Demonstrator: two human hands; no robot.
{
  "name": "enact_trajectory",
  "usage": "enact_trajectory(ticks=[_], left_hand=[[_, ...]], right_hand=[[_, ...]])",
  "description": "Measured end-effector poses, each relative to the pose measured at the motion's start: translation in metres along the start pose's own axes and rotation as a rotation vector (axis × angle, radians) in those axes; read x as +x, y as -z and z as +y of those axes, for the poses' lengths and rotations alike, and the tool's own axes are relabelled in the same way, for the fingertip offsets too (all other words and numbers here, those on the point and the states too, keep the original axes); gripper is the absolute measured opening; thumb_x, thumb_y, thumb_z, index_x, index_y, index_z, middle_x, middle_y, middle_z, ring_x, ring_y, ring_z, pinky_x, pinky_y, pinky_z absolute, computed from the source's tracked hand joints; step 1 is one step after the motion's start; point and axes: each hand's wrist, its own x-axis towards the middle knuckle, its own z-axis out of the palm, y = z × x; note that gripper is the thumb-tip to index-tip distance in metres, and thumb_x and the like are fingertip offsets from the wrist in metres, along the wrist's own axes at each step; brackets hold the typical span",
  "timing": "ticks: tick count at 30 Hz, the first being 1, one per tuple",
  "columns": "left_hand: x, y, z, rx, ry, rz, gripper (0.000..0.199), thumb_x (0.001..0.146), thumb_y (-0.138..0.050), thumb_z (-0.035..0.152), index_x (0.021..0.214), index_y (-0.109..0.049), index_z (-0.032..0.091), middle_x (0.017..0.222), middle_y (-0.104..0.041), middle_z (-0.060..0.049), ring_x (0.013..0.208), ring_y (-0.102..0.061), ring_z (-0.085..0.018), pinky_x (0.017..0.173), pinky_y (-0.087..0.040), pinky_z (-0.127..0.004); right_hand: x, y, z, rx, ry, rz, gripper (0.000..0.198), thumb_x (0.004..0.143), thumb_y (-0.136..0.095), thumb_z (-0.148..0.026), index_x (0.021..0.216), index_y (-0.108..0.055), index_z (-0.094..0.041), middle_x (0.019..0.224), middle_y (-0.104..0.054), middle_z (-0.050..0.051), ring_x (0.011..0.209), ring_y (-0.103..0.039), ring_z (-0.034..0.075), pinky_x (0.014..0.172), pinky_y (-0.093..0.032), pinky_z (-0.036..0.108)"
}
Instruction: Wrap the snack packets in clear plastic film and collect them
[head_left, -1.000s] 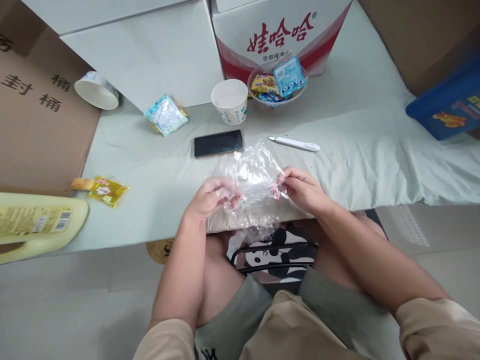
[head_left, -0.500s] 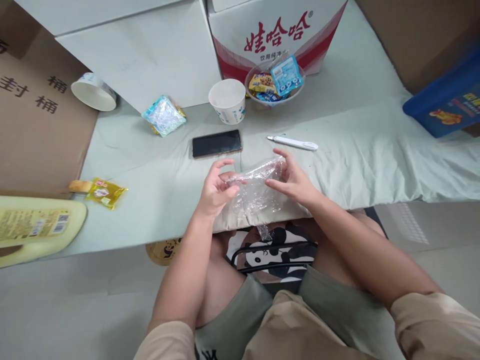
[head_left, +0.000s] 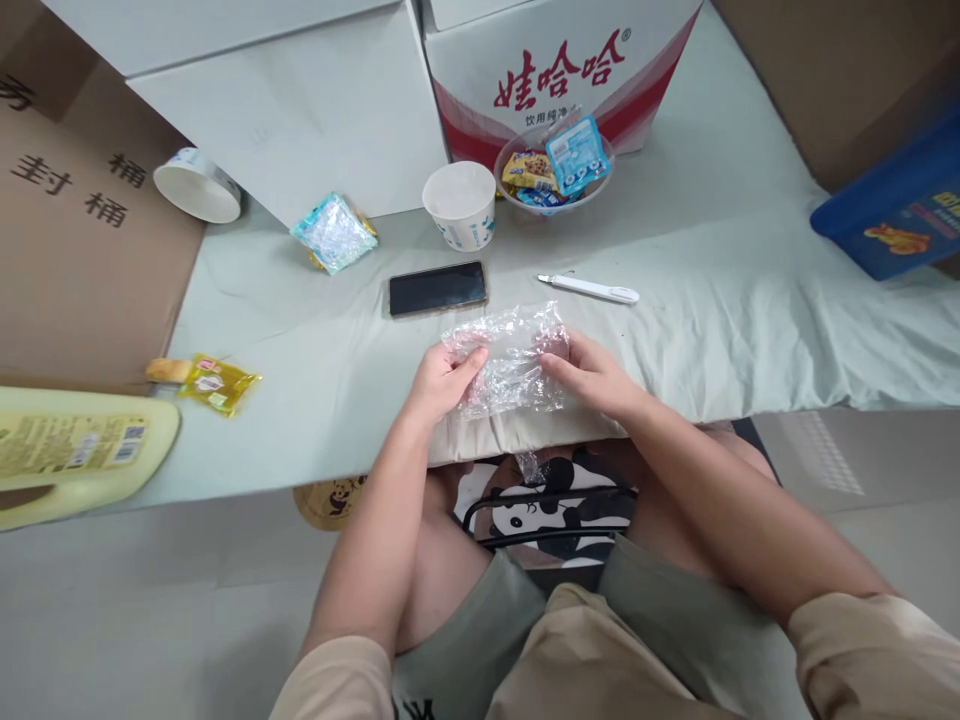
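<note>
A crinkled sheet of clear plastic film (head_left: 514,360) is stretched between my hands above the front edge of the cloth-covered table. My left hand (head_left: 448,375) pinches its left side, thumb on top and fingers behind the film. On the right side, my right hand (head_left: 589,370) grips it the same way. Just beyond the film lie a black phone (head_left: 437,289) and a white utility knife (head_left: 589,289). Whether the film is a bag or a single layer I cannot tell.
Behind stand a paper cup (head_left: 460,207), a clear bowl (head_left: 555,200) of snack packets and a white carton (head_left: 555,70). A blue-silver packet (head_left: 334,233), a tipped cup (head_left: 198,187), a yellow packet (head_left: 218,385) and a yellow jug (head_left: 82,440) are leftward. A blue container (head_left: 889,225) stands right.
My fingers have closed from a spread pose onto the film's two sides. The film now lies flatter and wider, tilted toward me. The view has shifted slightly.
</note>
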Motion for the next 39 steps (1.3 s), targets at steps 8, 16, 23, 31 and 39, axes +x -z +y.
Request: enact_trajectory(ticks=[8, 16, 23, 31, 39], left_hand=[[-0.008, 0.013, 0.013, -0.283, -0.006, -0.064, 0.032, 0.063, -0.083, 0.040, 0.086, -0.068, 0.022, 0.065, -0.067, 0.002, 0.047, -0.055, -0.010, 0.041, -0.043, -0.021], [0.003, 0.008, -0.005, 0.148, -0.113, -0.028, 0.044, 0.073, -0.075, 0.025, 0.115, -0.062, 0.024, 0.103, -0.063, -0.002, 0.068, -0.058, -0.008, 0.061, -0.047, -0.022], [0.011, 0.000, -0.006, 0.180, -0.267, 0.286, 0.023, 0.080, -0.073, 0.026, 0.096, -0.058, 0.021, 0.091, -0.062, -0.001, 0.083, -0.062, -0.013, 0.077, -0.051, -0.027], [0.011, -0.042, -0.006, 0.024, -0.234, -0.156, 0.056, 0.079, -0.078, 0.061, 0.114, -0.065, 0.020, 0.115, -0.073, -0.010, 0.108, -0.069, -0.024, 0.094, -0.054, -0.035], [0.009, -0.043, 0.010, -0.025, -0.098, -0.351, 0.033, 0.084, -0.072, 0.048, 0.089, -0.070, 0.016, 0.079, -0.065, -0.002, 0.071, -0.058, -0.014, 0.065, -0.046, -0.027]], right_hand=[[0.002, -0.002, -0.001, 0.421, -0.040, 0.024, 0.028, 0.080, -0.069, -0.047, 0.098, -0.060, -0.027, 0.067, -0.055, -0.003, 0.056, -0.050, 0.015, 0.055, -0.044, 0.030], [0.003, 0.001, 0.008, 0.096, -0.044, 0.157, 0.049, 0.076, -0.079, -0.038, 0.113, -0.049, -0.029, 0.075, -0.055, -0.005, 0.060, -0.049, 0.014, 0.057, -0.040, 0.030], [0.006, -0.002, 0.001, -0.109, 0.097, 0.475, 0.022, 0.082, -0.073, -0.038, 0.088, -0.057, -0.025, 0.083, -0.061, 0.001, 0.076, -0.056, 0.018, 0.073, -0.047, 0.035], [-0.003, -0.015, -0.003, -0.012, 0.194, 0.067, 0.037, 0.091, -0.065, -0.062, 0.090, -0.061, -0.026, 0.091, -0.065, 0.004, 0.085, -0.062, 0.021, 0.085, -0.052, 0.041], [-0.014, 0.000, 0.004, 0.014, 0.128, 0.209, 0.043, 0.074, -0.085, -0.053, 0.099, -0.062, -0.027, 0.091, -0.064, 0.003, 0.081, -0.062, 0.019, 0.071, -0.052, 0.035]])
